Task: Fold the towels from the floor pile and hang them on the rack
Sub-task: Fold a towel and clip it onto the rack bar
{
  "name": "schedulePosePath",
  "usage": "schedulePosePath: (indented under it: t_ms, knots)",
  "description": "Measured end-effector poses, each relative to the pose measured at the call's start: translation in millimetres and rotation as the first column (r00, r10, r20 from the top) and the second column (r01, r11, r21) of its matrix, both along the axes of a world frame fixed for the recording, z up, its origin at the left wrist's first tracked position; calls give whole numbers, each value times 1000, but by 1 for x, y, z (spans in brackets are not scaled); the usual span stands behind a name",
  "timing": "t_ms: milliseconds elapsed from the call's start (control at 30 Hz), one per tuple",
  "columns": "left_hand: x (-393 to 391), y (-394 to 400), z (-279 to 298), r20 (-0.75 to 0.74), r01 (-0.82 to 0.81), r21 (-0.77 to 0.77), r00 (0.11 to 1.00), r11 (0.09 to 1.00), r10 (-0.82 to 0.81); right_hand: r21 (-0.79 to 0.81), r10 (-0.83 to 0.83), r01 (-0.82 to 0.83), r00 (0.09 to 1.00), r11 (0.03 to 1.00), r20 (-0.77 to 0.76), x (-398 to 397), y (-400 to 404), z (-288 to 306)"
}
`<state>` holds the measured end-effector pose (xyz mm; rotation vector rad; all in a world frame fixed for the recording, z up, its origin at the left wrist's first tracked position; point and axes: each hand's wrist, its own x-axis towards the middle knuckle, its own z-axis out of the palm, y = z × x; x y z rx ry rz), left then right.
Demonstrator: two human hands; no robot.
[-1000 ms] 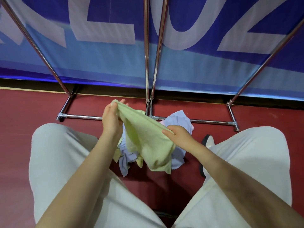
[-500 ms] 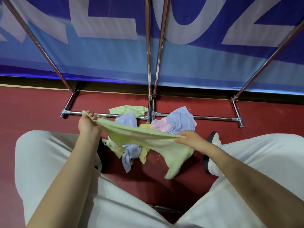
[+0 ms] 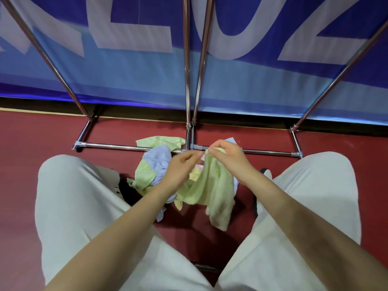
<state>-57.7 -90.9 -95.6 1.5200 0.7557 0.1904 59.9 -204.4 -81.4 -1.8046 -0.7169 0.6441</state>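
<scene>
A pale green towel hangs doubled over in front of me, above the floor pile of green, lavender, pink and yellow towels. My right hand pinches the towel's top edge between thumb and fingers. My left hand has come up beside it, fingers extended toward the same top edge and touching it; whether it grips the cloth is not clear. The chrome rack rises just behind the pile, its low base bar crossing the floor.
My knees in light trousers flank the pile on both sides. The floor is dark red. A blue banner with large pale letters stands behind the rack's slanted poles. A dark shoe shows by my right knee.
My hands, spread wide with the green towel stretched between them, have come together at the centre. The towel now hangs folded in half below them.
</scene>
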Motion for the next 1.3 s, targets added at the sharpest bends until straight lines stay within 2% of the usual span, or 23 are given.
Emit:
schedulePosePath:
  t_ms: [100,233,367,433,533,700,867,1000,1100,1200,1300]
  knots:
    - [2,-8,-2,65,51,22,997,998,-52,25,-49,48,999,999,8,4,7,1]
    - [5,-2,-4,132,17,61,991,998,-25,41,-17,19,998,999,-54,2,10,-2]
    - [7,2,-9,87,46,-14,995,999,-45,45,-37,39,998,998,-46,4,10,-5]
    - [8,6,-8,80,-5,-13,997,1000,6,41,-36,38,998,998,-48,8,9,-7]
    - [11,23,-4,118,-148,27,983,989,144,-26,24,-26,997,999,-75,11,7,-15]
    - [5,42,-2,139,-202,88,972,975,189,-176,101,-98,995,979,13,8,2,-34]
    - [-9,80,-10,104,-437,-70,891,897,443,-241,39,-34,999,970,18,20,-18,-52]
    - [-26,109,-22,57,-644,-196,746,740,664,-262,9,-3,1000,965,23,30,-35,-63]
    - [-40,122,-29,14,-723,-238,665,648,747,-315,16,8,997,949,73,33,-46,-71]
    - [-49,125,-33,-6,-733,-181,668,656,744,-417,99,-30,985,908,144,33,-53,-80]
    - [-57,128,-35,12,-712,-146,693,687,721,-474,112,-35,984,880,136,32,-57,-81]
